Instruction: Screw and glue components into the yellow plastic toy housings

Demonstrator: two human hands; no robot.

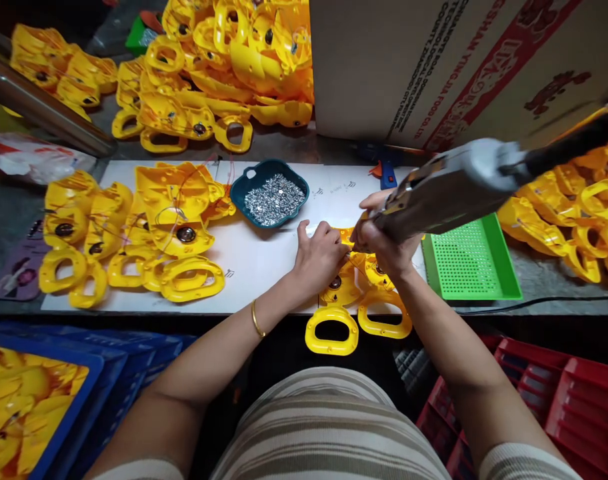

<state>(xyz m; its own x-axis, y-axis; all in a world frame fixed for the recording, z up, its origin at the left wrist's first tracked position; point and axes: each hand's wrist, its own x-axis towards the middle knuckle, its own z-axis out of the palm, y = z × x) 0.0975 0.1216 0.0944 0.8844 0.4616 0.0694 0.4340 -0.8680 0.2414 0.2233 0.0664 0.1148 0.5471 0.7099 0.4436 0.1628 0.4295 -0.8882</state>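
Observation:
My right hand (393, 250) is wrapped round a grey electric screwdriver (447, 190), which slants down to the left. Close to its tip, my left hand (320, 257) has its fingers bent together over the yellow plastic shells; what they pinch, if anything, is hidden. Beneath both hands lie two yellow shells (341, 288) with small round dark parts inside. Their oval loop handles (331, 331) stick out past the table's front edge. A dark teal tray (241, 193) full of small silver screws stands up and left of my left hand.
Several wired yellow shells (177, 220) lie to the left, with larger heaps behind and at far right. A green perforated basket (471, 263) sits right of my hands. Behind stand a cardboard box (374, 73) and a blue tool (388, 175). Blue crates (119, 360) and red crates (579, 407) flank me below.

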